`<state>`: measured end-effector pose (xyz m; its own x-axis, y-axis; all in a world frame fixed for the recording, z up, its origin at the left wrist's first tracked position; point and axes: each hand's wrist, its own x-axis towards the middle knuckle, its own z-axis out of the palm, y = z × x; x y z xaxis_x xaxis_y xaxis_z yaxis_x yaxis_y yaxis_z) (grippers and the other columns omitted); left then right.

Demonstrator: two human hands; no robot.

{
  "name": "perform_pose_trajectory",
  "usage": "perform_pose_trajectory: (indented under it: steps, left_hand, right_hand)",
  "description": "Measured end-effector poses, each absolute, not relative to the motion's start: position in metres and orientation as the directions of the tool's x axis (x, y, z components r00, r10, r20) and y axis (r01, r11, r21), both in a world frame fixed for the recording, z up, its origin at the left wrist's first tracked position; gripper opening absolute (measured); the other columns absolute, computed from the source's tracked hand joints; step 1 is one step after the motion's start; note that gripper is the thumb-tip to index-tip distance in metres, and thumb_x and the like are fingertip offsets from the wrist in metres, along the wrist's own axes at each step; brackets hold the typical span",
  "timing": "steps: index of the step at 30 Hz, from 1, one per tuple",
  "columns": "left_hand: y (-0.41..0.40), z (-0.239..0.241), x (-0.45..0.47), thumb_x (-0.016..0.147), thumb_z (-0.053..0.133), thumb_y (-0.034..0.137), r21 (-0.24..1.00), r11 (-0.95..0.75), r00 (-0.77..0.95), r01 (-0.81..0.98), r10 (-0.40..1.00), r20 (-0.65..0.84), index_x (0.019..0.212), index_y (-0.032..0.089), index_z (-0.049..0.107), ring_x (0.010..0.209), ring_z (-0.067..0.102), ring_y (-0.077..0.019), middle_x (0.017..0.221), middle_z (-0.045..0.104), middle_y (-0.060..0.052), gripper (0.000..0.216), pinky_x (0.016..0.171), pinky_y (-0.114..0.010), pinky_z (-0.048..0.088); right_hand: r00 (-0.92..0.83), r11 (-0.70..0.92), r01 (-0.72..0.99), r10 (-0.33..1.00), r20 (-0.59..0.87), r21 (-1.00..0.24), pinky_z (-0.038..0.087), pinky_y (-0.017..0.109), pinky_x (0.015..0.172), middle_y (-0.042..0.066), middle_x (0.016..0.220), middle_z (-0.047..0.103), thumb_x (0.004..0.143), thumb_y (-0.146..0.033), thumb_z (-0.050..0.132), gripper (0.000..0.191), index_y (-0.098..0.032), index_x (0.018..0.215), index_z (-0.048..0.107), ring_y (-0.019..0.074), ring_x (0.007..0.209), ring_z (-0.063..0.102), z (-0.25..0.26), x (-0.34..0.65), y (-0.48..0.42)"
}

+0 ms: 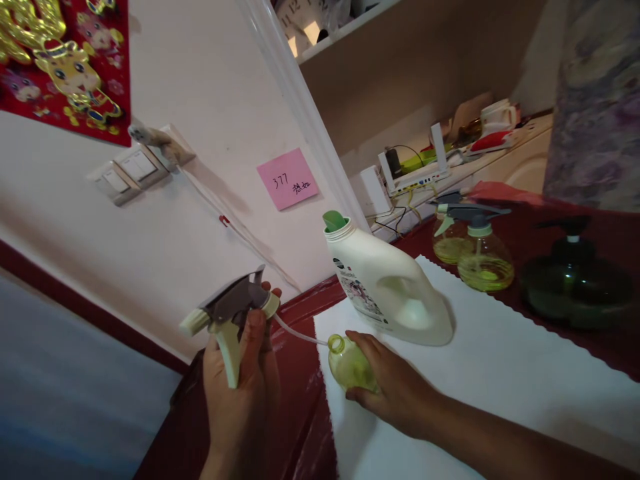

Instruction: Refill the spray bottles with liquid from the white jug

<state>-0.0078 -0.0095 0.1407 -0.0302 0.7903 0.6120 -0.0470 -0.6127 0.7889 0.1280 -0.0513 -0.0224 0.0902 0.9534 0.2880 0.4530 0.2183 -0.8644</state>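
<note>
My left hand (245,393) grips a grey and cream spray trigger head (227,313), lifted off its bottle. Its thin white dip tube (300,335) still reaches into the neck of a small yellow-green bottle (349,363). My right hand (395,390) wraps around that bottle and holds it on the white cloth (500,373). A white detergent jug (387,287) with an open green spout stands just behind the small bottle.
Two yellow-green spray bottles (480,257) and a dark green pump bottle (575,280) stand on the dark red table (295,413) to the right. A pink note (288,179), wall switches (127,173) and a cluttered shelf (440,167) lie behind.
</note>
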Motion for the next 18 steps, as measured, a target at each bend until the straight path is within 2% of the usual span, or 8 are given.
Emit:
perform_pose_trajectory:
  steps: [2, 5, 8, 11, 14, 18]
  left_hand:
    - [-0.01, 0.144, -0.006, 0.084, 0.078, 0.036, 0.752, -0.655, -0.042, -0.075, 0.755, 0.654, 0.12, 0.025, 0.068, 0.116, 0.068, -0.0233, 0.122, 0.072, -0.005, 0.039, 0.105, -0.034, 0.052]
    - [-0.007, 0.14, -0.001, 0.083, 0.08, 0.04, 0.776, -0.625, -0.018, -0.085, 0.78, 0.626, 0.121, 0.025, 0.068, 0.112, 0.07, -0.0228, 0.123, 0.071, -0.006, 0.043, 0.099, -0.032, 0.055]
    - [-0.005, 0.127, 0.003, 0.082, 0.08, 0.041, 0.818, -0.572, 0.015, -0.061, 0.819, 0.574, 0.119, 0.021, 0.068, 0.106, 0.071, -0.0224, 0.111, 0.074, -0.007, 0.043, 0.093, -0.03, 0.055]
    - [-0.004, 0.106, 0.004, 0.082, 0.079, 0.042, 0.853, -0.522, 0.044, -0.024, 0.852, 0.522, 0.114, 0.02, 0.068, 0.089, 0.072, -0.0192, 0.09, 0.075, -0.003, 0.041, 0.086, -0.028, 0.056]
    - [-0.003, 0.08, 0.002, 0.081, 0.077, 0.048, 0.91, -0.411, 0.055, 0.053, 0.911, 0.409, 0.103, 0.02, 0.068, 0.077, 0.071, -0.0179, 0.08, 0.074, -0.001, 0.037, 0.075, -0.026, 0.057]
    - [0.001, 0.049, -0.002, 0.077, 0.079, 0.05, 0.981, -0.194, 0.126, 0.02, 0.974, 0.19, 0.107, 0.018, 0.068, 0.085, 0.074, -0.023, 0.095, 0.077, -0.007, 0.045, 0.075, -0.03, 0.058]
  right_hand:
    - [0.091, 0.218, 0.441, 0.954, 0.285, -0.87, 0.039, 0.051, 0.117, 0.014, 0.151, 0.048, 0.077, -0.031, 0.074, 0.085, -0.019, 0.153, 0.039, 0.0332, 0.137, 0.047, -0.022, 0.128, -0.052]
    - [0.096, 0.21, 0.437, 0.956, 0.278, -0.874, 0.039, 0.05, 0.116, 0.015, 0.15, 0.049, 0.077, -0.029, 0.075, 0.085, -0.018, 0.153, 0.039, 0.0323, 0.136, 0.049, -0.02, 0.128, -0.053]
    - [0.092, 0.192, 0.444, 0.962, 0.258, -0.875, 0.038, 0.047, 0.117, 0.015, 0.15, 0.049, 0.077, -0.028, 0.076, 0.085, -0.016, 0.153, 0.04, 0.0307, 0.136, 0.048, -0.016, 0.128, -0.054]
    - [0.086, 0.172, 0.452, 0.968, 0.234, -0.875, 0.037, 0.044, 0.118, 0.015, 0.15, 0.048, 0.078, -0.027, 0.076, 0.085, -0.014, 0.153, 0.039, 0.0294, 0.137, 0.047, -0.012, 0.129, -0.055]
    - [0.08, 0.158, 0.471, 0.972, 0.221, -0.868, 0.038, 0.042, 0.117, 0.015, 0.151, 0.047, 0.077, -0.026, 0.077, 0.086, -0.014, 0.154, 0.038, 0.0295, 0.137, 0.046, -0.009, 0.128, -0.055]
    - [0.07, 0.157, 0.484, 0.974, 0.217, -0.861, 0.037, 0.043, 0.117, 0.016, 0.153, 0.045, 0.077, -0.027, 0.077, 0.089, -0.012, 0.155, 0.037, 0.0305, 0.138, 0.044, -0.008, 0.129, -0.055]
